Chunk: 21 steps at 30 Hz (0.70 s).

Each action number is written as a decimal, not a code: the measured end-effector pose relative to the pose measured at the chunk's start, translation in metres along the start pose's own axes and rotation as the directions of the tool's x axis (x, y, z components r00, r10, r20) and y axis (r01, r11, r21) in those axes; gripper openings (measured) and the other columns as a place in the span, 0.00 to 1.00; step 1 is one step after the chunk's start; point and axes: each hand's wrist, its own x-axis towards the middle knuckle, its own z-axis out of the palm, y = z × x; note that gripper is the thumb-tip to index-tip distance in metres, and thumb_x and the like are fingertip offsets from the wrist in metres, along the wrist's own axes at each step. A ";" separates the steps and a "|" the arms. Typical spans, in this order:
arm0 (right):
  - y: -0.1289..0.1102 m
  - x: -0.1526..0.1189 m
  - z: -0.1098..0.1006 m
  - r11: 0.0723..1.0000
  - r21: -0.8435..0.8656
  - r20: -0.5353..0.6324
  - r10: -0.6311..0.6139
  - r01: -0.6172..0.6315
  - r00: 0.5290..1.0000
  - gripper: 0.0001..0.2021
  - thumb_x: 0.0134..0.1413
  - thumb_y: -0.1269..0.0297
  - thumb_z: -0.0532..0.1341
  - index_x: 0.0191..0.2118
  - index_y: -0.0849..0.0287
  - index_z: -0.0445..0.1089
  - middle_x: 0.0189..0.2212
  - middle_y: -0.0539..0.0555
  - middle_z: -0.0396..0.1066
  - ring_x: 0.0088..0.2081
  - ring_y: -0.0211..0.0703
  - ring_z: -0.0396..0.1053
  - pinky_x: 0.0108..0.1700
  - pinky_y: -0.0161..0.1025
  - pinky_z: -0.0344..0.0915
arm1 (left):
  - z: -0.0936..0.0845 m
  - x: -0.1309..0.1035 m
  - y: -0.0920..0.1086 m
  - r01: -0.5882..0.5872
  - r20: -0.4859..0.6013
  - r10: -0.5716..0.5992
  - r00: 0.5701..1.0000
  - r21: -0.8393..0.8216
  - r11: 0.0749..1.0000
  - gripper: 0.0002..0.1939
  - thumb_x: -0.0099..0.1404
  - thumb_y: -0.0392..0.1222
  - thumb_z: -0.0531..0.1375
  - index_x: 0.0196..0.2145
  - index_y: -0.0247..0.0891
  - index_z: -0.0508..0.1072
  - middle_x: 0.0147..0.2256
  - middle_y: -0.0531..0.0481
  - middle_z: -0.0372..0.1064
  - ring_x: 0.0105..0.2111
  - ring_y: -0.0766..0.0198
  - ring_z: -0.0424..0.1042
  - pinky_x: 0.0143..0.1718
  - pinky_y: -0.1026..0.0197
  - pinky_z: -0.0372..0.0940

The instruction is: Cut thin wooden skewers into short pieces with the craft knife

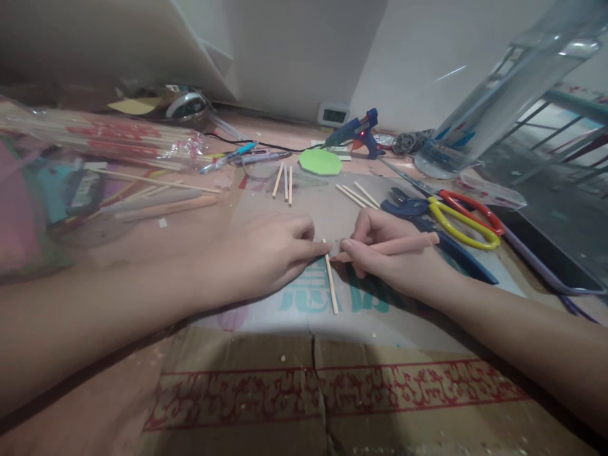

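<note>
A short wooden stick [331, 285] lies on the whitish printed sheet in the middle. My left hand [270, 253] is closed, its index finger stretched out and pinning the stick's upper end down. In my right hand [380, 244] is a pink pen [403, 243], gripped as for writing, its tip at the right side of the stick just below my left fingertip. Beyond my hands lie three short sticks [286, 183] at the left and three more sticks [356, 195] at the right.
Pliers [456, 253], scissors with red and yellow handles [463, 221] and a phone [555, 247] lie at the right. Behind stand a blue glue gun [356, 134], a green octagonal piece [320, 162] and a clear bottle [479, 120]. Bagged sticks [118, 136] lie at the left; cardboard [247, 392] lies in front.
</note>
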 end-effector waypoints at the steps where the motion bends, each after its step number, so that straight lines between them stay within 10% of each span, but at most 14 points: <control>1: 0.001 0.000 0.000 1.000 0.005 0.002 -0.003 0.003 1.000 0.14 0.61 0.61 0.65 0.28 0.54 0.60 0.19 0.47 0.73 0.20 0.36 0.71 0.21 0.32 0.60 | 0.001 0.000 0.000 0.002 -0.001 -0.002 1.000 0.000 1.000 0.15 0.74 0.38 0.53 0.47 0.41 0.80 0.37 0.44 0.72 0.34 0.59 0.71 0.35 0.59 0.63; 21: 0.006 0.001 -0.002 1.000 0.025 -0.004 -0.013 0.013 1.000 0.13 0.61 0.59 0.65 0.29 0.55 0.62 0.20 0.47 0.70 0.22 0.38 0.68 0.23 0.35 0.59 | -0.004 -0.016 0.037 -0.138 0.060 0.126 0.990 0.311 0.940 0.13 0.74 0.39 0.51 0.43 0.39 0.76 0.28 0.50 0.71 0.25 0.57 0.69 0.27 0.56 0.54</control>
